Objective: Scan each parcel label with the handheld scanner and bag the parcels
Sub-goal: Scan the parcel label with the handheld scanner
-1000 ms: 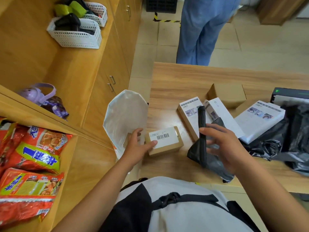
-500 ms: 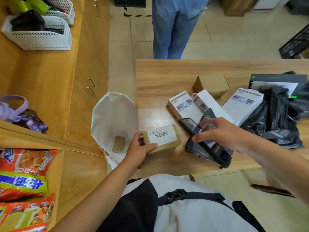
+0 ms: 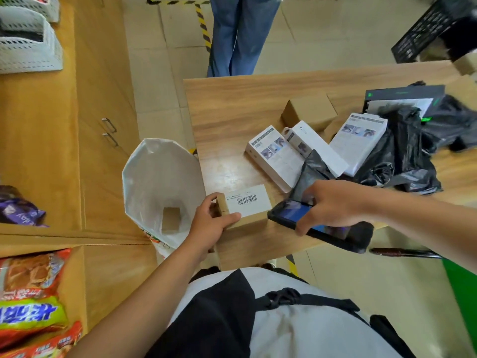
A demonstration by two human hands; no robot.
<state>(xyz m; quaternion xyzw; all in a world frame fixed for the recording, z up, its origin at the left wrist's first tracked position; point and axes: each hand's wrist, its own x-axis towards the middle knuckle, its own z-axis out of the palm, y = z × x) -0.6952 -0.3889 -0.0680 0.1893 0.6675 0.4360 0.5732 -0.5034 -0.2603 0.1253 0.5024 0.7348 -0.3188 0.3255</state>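
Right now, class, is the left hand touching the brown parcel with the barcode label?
Touching. The head view shows the left hand gripping the brown parcel at its left end, thumb across its front edge.

Small brown parcel (image 3: 254, 215) is gripped at its left end by the left hand (image 3: 210, 224), barcode label (image 3: 246, 200) facing up. Black handheld scanner (image 3: 335, 232) is held from above by the right hand (image 3: 335, 202), screen up, nose just beside the parcel end opposite the left grip. Open white bag (image 3: 154, 177) sits just left of the left grip, one small brown box (image 3: 171, 218) inside. White boxes (image 3: 273, 156) and black plastic bags (image 3: 402, 156) lie beyond the right grip.
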